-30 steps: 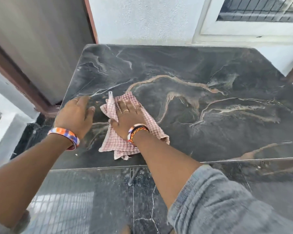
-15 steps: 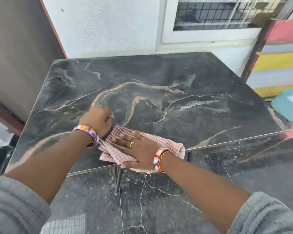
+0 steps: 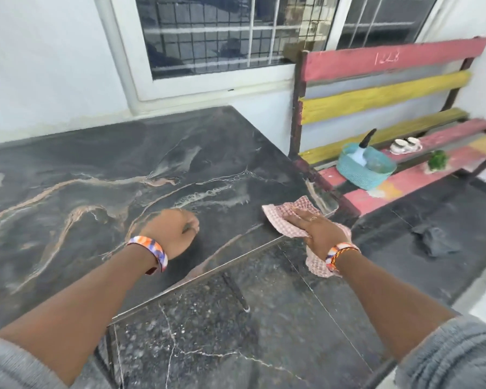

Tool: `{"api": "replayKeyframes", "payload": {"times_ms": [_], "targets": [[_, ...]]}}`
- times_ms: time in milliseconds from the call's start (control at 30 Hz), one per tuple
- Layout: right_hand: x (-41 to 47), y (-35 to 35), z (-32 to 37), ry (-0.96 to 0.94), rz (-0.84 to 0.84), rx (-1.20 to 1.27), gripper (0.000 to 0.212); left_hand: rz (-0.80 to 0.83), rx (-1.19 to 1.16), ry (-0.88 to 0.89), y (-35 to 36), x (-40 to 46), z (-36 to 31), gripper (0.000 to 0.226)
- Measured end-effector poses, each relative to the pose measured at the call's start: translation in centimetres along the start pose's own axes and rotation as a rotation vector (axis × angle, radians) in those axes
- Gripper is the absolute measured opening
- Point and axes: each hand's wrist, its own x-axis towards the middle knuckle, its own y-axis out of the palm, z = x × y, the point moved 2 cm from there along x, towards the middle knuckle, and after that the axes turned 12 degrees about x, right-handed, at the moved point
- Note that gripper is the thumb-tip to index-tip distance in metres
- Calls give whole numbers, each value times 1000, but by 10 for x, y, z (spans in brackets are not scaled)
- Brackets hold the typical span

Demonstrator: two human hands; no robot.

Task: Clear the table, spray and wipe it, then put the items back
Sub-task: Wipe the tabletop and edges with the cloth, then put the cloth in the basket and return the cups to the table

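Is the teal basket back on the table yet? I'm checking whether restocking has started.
No. The teal basket sits on the painted bench, beside the table.

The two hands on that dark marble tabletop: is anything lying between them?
No. In the head view, only bare dark marble tabletop lies between the curled left hand and the right hand, which presses the pink checked cloth.

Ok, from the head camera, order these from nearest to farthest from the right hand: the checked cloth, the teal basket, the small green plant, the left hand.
From the right hand:
1. Checked cloth, under the palm at the table's right corner.
2. Left hand, to its left on the tabletop.
3. Teal basket, beyond on the bench.
4. Small green plant, farther right on the bench.
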Motion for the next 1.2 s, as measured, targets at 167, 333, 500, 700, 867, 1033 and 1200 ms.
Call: {"api": "replayKeyframes", "payload": {"times_ms": [167,333,500,700,867,1033,1200], "targets": [[-7,-25,-51,309,-300,121,61,128,-222,139,12,60,-88,19],[11,-66,-84,298,-622,441,50,632,-762,163,26,132,-198,55],[52,-139,-109,112,-551,463,40,624,-972,206,11,221,-279,39],[96,-181,-160,155,-342,590,39,477,-1044,166,12,308,-331,80],[101,-194,-232,303,-354,976,68,287,-944,294,20,364,-370,13],[92,-183,-313,651,-342,1374,73,219,-834,330,16,408,-421,49],[84,-174,-378,666,-77,1786,15,211,-1076,220,16,446,-483,60]]}}
